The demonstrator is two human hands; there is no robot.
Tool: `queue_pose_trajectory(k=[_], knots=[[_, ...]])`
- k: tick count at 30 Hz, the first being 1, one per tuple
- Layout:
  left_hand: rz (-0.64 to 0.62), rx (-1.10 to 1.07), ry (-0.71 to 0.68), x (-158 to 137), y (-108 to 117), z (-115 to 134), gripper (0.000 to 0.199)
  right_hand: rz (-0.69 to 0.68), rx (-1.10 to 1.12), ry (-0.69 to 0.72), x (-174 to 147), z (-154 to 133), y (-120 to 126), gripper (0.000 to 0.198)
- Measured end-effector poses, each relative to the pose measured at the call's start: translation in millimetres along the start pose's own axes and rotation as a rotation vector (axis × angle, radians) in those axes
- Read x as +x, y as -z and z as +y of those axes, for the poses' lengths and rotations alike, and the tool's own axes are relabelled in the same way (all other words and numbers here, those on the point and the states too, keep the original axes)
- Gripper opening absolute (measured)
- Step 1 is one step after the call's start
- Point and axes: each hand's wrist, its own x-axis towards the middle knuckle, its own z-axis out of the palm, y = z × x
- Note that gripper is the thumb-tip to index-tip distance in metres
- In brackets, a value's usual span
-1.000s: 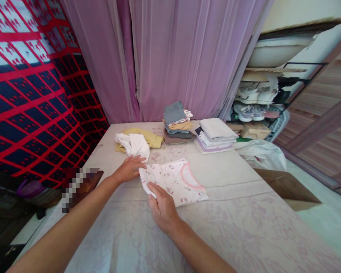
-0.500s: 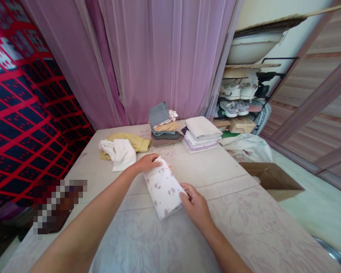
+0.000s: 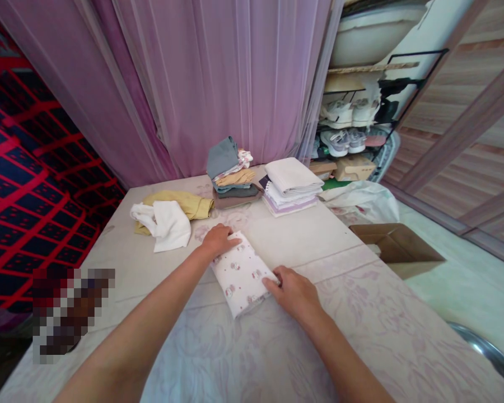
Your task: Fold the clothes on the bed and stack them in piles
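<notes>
A folded white cloth (image 3: 244, 277) printed with small figures and dots lies in front of me on a pale flowered sheet. My left hand (image 3: 220, 242) grips its far left corner, the thumb across the top. At the right corner, my right hand (image 3: 294, 291) pinches the edge between thumb and fingers; its fingertips are partly hidden. Left of the cloth, a white garment (image 3: 172, 224) lies loosely over a yellow garment (image 3: 199, 207).
Behind stand a pile of folded coloured clothes (image 3: 222, 159) and a stack of folded white cloths (image 3: 294, 176). An open cardboard box (image 3: 397, 243) is on the floor at right, near a shoe rack (image 3: 373, 68). A pixelated patch covers something at left.
The printed cloth now sits flatter on the sheet, with both hands still at its corners. My view has shifted slightly, so the surroundings appear moved leftward and mostly upward.
</notes>
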Motion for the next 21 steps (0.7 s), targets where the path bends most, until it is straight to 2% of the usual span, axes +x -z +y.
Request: queue_pose_trajectory(k=[4,8,10,12,14,15,18,19,21], knots=[[-0.032,0.012,0.047,-7,4,2,0.039,-0.053,-0.005,0.060,3,-6,6,0.025],[0.018,-0.028,0.101,-27,10,-8,0.037,-0.043,0.145,0.035,18,-1,15,0.016],[0.071,-0.184,0.159,-43,11,-15,0.038,-0.008,0.292,0.013,36,4,20,0.019],[0.114,-0.454,0.235,-60,7,-19,0.044,0.042,0.444,0.013,58,6,24,0.034],[0.131,-0.666,0.293,-78,-1,-22,0.051,0.068,0.474,0.025,77,4,24,0.047],[0.131,-0.688,0.319,-87,-6,-23,0.056,0.068,0.431,0.033,84,1,24,0.050],[0.228,-0.465,0.360,-107,-22,-22,0.068,0.079,0.234,0.052,85,-12,19,0.053],[0.302,-0.350,0.328,-112,-25,-20,0.068,0.122,0.167,0.083,80,-17,17,0.053],[0.432,-0.154,0.174,-118,-30,-11,0.057,0.238,0.047,0.216,66,-25,11,0.050]])
